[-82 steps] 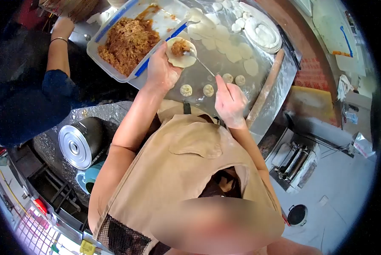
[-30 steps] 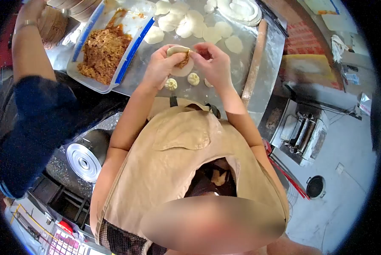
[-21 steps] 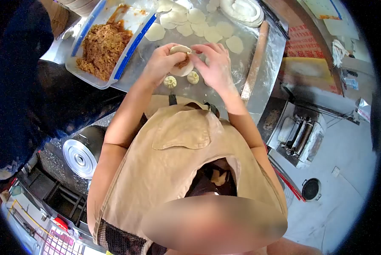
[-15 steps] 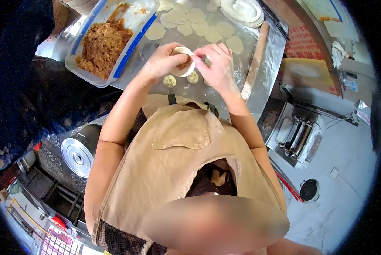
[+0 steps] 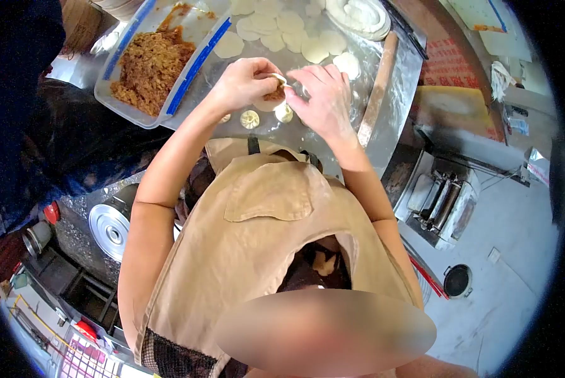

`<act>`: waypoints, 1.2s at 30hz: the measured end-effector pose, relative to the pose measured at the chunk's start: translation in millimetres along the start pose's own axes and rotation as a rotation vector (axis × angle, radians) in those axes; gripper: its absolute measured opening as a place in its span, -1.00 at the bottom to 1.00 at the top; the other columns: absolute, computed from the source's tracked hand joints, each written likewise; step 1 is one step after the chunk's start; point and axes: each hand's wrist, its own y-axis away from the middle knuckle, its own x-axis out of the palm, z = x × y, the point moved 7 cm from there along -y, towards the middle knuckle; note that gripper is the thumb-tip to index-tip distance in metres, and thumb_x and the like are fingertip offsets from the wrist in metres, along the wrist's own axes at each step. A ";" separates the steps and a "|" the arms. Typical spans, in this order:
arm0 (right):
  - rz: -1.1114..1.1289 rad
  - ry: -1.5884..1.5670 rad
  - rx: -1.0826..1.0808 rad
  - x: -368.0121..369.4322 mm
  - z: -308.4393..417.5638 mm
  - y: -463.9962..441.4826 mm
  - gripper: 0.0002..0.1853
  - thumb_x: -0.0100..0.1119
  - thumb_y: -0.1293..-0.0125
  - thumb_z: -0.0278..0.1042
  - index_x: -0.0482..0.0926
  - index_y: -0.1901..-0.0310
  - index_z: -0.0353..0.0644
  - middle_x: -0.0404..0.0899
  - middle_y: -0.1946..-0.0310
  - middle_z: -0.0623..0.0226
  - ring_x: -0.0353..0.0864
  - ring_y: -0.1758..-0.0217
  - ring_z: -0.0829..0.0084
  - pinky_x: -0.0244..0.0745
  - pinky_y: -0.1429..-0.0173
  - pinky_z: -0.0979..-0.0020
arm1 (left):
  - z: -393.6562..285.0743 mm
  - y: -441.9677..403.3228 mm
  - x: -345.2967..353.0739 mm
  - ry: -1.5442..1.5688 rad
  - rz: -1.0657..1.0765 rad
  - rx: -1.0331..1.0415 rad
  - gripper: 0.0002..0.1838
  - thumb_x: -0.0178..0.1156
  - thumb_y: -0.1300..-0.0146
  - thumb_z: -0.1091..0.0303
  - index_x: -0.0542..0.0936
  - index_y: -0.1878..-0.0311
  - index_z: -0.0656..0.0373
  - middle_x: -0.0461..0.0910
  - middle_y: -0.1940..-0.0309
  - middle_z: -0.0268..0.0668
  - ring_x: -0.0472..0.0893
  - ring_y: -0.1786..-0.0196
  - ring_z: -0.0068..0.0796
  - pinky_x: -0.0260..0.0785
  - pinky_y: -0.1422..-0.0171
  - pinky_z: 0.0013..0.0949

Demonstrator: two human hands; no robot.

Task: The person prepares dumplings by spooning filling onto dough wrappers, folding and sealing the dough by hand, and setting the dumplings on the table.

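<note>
While the filled wrapper [image 5: 273,96] is kinda cradled by the left hand [image 5: 248,83], right of the filling tub [image 5: 200,67], its rim's pinched by the right hand [image 5: 323,99] on the side away from the tub.

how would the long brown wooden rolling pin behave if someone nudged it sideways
The brown wooden rolling pin would probably roll, being cylindrical and lying on the flat grey metal table. It seems stiff, since it runs straight along its length. The white powder beside it might make it slightly slippery.
</note>
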 end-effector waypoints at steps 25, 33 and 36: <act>-0.183 -0.070 0.186 3.0 -11.8 8.7 -0.93 0.31 0.03 -0.34 0.59 0.50 -0.02 0.56 0.50 0.50 0.47 0.35 0.39 0.27 0.26 0.33 | 16.4 5.9 20.2 0.633 -0.258 0.134 -0.71 0.11 -0.29 0.43 0.48 -0.06 0.29 0.57 0.07 -0.22 0.58 0.10 -0.52 0.48 -0.05 -0.43; -0.183 0.013 0.102 -8.0 -0.1 4.8 -0.93 0.30 0.07 -0.35 0.58 0.51 0.00 0.51 0.52 0.53 0.43 0.35 0.39 0.25 0.28 0.32 | 8.9 2.6 14.6 0.435 -0.188 0.072 -0.74 0.03 -0.21 0.53 0.53 0.03 0.36 0.59 0.19 -0.22 0.58 0.15 -0.54 0.51 0.01 -0.45; -0.115 0.082 0.003 -8.5 10.0 1.2 -0.92 0.30 0.07 -0.34 0.58 0.50 0.00 0.52 0.50 0.54 0.43 0.33 0.40 0.25 0.27 0.33 | 6.2 0.9 9.2 0.357 -0.188 0.053 -0.73 0.02 -0.20 0.53 0.53 0.04 0.38 0.60 0.21 -0.23 0.58 0.17 -0.56 0.51 0.03 -0.48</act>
